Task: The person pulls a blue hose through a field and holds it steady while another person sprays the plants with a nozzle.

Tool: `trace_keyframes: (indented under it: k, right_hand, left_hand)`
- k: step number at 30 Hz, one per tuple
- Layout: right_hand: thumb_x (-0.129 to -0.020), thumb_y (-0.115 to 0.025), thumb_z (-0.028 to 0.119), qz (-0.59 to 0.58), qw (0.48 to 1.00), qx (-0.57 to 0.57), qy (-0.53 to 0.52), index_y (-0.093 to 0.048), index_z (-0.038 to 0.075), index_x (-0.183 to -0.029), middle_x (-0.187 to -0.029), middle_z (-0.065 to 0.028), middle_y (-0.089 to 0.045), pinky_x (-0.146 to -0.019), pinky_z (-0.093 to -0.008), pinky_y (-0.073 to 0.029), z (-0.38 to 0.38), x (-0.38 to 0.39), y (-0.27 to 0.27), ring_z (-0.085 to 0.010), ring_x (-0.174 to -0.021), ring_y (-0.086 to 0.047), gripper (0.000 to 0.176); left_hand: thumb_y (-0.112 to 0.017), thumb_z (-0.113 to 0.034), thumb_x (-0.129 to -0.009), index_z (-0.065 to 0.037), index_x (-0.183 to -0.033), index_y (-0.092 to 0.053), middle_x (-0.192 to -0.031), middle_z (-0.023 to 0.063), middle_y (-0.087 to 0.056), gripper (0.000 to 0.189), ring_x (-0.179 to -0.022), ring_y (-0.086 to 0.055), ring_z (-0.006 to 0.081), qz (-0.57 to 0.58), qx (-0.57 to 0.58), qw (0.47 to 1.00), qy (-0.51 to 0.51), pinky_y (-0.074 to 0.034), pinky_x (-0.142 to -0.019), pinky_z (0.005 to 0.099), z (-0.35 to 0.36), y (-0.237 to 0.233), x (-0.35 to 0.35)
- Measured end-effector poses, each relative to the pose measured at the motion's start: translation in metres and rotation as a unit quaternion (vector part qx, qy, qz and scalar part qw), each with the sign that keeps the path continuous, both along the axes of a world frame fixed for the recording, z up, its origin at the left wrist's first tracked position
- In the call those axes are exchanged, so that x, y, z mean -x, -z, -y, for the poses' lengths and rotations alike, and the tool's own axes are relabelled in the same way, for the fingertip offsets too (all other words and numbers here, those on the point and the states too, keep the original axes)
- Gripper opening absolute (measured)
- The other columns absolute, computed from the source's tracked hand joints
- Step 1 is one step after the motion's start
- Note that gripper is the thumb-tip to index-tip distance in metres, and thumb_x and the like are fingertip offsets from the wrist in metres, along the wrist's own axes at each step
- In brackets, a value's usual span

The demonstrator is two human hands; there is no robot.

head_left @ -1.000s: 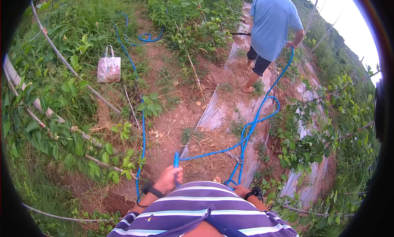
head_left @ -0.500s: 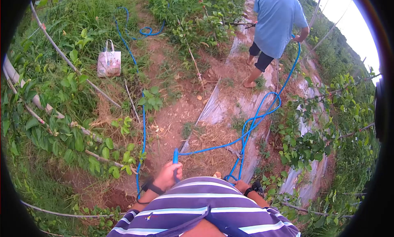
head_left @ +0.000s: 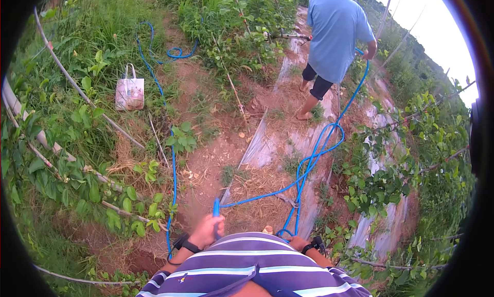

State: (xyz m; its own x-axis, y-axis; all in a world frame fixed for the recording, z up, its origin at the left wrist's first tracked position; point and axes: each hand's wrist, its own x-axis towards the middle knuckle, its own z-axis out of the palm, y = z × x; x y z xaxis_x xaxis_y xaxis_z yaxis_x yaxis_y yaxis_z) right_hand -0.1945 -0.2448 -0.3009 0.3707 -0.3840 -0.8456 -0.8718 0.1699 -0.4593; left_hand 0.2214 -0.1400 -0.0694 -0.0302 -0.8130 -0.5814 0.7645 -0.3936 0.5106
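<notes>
My left hand (head_left: 207,230) is closed around a blue hose (head_left: 303,168) just in front of my striped shirt. From my fist the hose runs right across the straw, loops, and climbs to a person in a blue shirt (head_left: 337,29) who holds it farther up the slope. My right hand (head_left: 298,242) sits low at my right side by a loop of the same hose; its fingers are mostly hidden by my shirt. Another stretch of blue hose (head_left: 174,163) trails up the left side of the dirt path.
A white printed bag (head_left: 129,93) stands in the grass at upper left. Grey pipes (head_left: 77,86) and leafy branches line the left. Silver plastic mulch strips (head_left: 262,142) run up the slope. Bushes (head_left: 401,168) crowd the right side.
The person in the blue shirt has stepped farther up the slope with the hose. My view has shifted slightly; my left hand keeps its grip on the hose.
</notes>
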Motion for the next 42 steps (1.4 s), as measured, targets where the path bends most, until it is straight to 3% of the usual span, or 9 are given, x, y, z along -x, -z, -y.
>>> trace_keyframes:
  k: [4,6,20,22,30,34,38,40,42]
  right_hand:
    - [-0.074,-0.076,0.036,0.024,0.999,-0.027,0.017,-0.067,0.008,-0.115,-0.094,-0.0055,-0.070,-0.079,-0.0316,-0.049,-0.005,0.004,0.010,-0.0129,-0.085,-0.062,0.050]
    - [-0.073,-0.067,0.031,0.039,0.997,0.060,0.024,-0.069,0.010,-0.101,-0.079,-0.0096,-0.068,-0.068,-0.0329,-0.050,-0.010,-0.002,-0.022,-0.0191,-0.073,-0.064,0.035]
    - [-0.074,-0.066,0.029,0.051,0.997,0.035,0.051,-0.070,0.010,-0.102,-0.082,-0.0086,-0.069,-0.071,-0.0338,-0.050,-0.008,0.010,-0.005,-0.0202,-0.077,-0.065,0.033]
    - [-0.072,-0.075,0.034,0.003,0.999,0.039,0.017,-0.069,0.009,-0.109,-0.089,-0.0063,-0.070,-0.077,-0.0318,-0.050,-0.004,0.004,-0.021,-0.0150,-0.080,-0.064,0.045]
    - [-0.074,-0.070,0.030,-0.007,1.000,0.019,0.016,-0.071,0.010,-0.098,-0.075,-0.0070,-0.067,-0.064,-0.0324,-0.050,-0.009,0.007,-0.019,-0.0173,-0.069,-0.062,0.031]
    - [-0.075,-0.069,0.027,0.008,0.997,0.070,0.010,-0.070,0.008,-0.097,-0.075,-0.0075,-0.067,-0.063,-0.0331,-0.049,-0.013,0.002,-0.060,-0.0178,-0.068,-0.062,0.029]
    - [-0.075,-0.070,0.024,0.053,0.996,0.072,0.028,-0.069,0.005,-0.095,-0.077,-0.0092,-0.067,-0.064,-0.0339,-0.049,-0.007,0.010,-0.063,-0.0196,-0.070,-0.063,0.028]
    - [-0.074,-0.068,0.028,0.041,0.998,0.051,0.024,-0.068,0.007,-0.105,-0.095,-0.0153,-0.069,-0.079,-0.0371,-0.050,-0.005,0.015,-0.066,-0.0276,-0.090,-0.065,0.037]
    - [-0.073,-0.070,0.029,0.063,0.996,0.058,0.041,-0.067,0.007,-0.105,-0.096,-0.0155,-0.069,-0.079,-0.0379,-0.050,-0.001,0.021,-0.065,-0.0284,-0.090,-0.065,0.039]
  left_hand:
    - [-0.055,-0.011,-0.090,-0.005,-0.094,-0.054,-0.065,0.0033,-0.051,0.007,-0.055,-0.050,0.0162,0.000,-0.003,1.000,0.010,-0.042,-0.052,0.0296,0.005,0.003,0.000]
    - [-0.054,-0.011,-0.091,-0.004,-0.094,-0.054,-0.065,0.0036,-0.051,0.007,-0.055,-0.050,0.0163,-0.005,-0.010,1.000,0.013,-0.042,-0.053,0.0293,0.003,0.003,0.003]
    - [-0.054,-0.011,-0.091,-0.005,-0.093,-0.053,-0.065,0.0034,-0.051,0.007,-0.055,-0.050,0.0161,0.001,-0.009,1.000,0.006,-0.043,-0.052,0.0305,0.010,-0.003,0.009]
    - [-0.053,-0.011,-0.092,-0.005,-0.093,-0.053,-0.065,0.0038,-0.050,0.007,-0.055,-0.049,0.0162,0.001,-0.010,1.000,0.008,-0.043,-0.053,0.0312,0.007,-0.003,0.011]
    - [-0.054,-0.010,-0.090,-0.005,-0.093,-0.053,-0.065,0.0033,-0.051,0.006,-0.054,-0.050,0.0165,0.001,-0.018,1.000,0.001,-0.042,-0.050,0.0290,0.012,-0.007,0.011]
    - [-0.055,-0.012,-0.090,-0.006,-0.092,-0.053,-0.064,0.0031,-0.050,0.006,-0.053,-0.050,0.0164,0.031,-0.018,0.999,0.004,-0.041,-0.050,0.0298,0.023,-0.013,0.009]
    - [-0.056,-0.012,-0.089,-0.006,-0.092,-0.053,-0.063,0.0029,-0.050,0.007,-0.054,-0.049,0.0164,0.049,-0.021,0.999,-0.006,-0.040,-0.050,0.0308,0.043,-0.026,0.007]
    - [-0.054,-0.012,-0.090,-0.006,-0.093,-0.053,-0.063,0.0030,-0.049,0.007,-0.054,-0.048,0.0165,0.063,-0.021,0.998,0.009,-0.040,-0.050,0.0309,0.056,-0.039,0.010]
    - [-0.053,-0.011,-0.090,-0.006,-0.093,-0.053,-0.063,0.0032,-0.049,0.006,-0.054,-0.048,0.0165,0.080,0.004,0.997,0.020,-0.040,-0.050,0.0307,0.072,-0.048,0.016]
